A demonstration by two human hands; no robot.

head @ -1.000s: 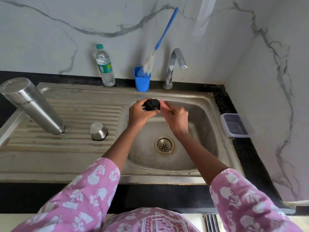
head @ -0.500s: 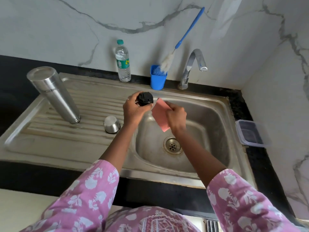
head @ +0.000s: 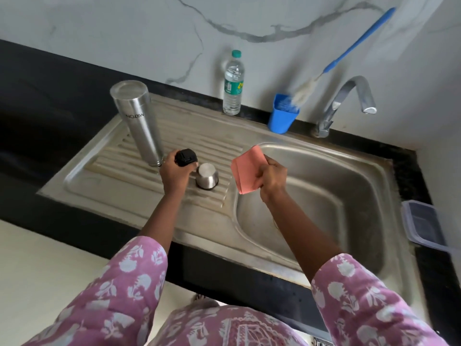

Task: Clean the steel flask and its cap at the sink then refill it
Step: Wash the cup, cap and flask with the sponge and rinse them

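The steel flask (head: pixel 139 123) stands upside down on the ribbed drainboard (head: pixel 104 181) of the sink. My left hand (head: pixel 174 173) grips the black inner cap (head: pixel 186 157) low over the drainboard, between the flask and a small steel cup cap (head: pixel 207 175) that rests mouth down. My right hand (head: pixel 272 179) holds a pink scrub pad (head: pixel 247 171) above the left rim of the basin (head: pixel 331 196).
A plastic water bottle (head: pixel 233 83) stands at the back wall. A blue cup (head: pixel 283 114) holds a blue-handled bottle brush (head: pixel 349 51). The tap (head: pixel 349 101) is at the back right, and a clear plastic container (head: pixel 421 223) sits on the black counter at right.
My left hand carried the black cap left, from over the basin to the drainboard beside the steel cup. My right hand drew the pink pad away from the cap.
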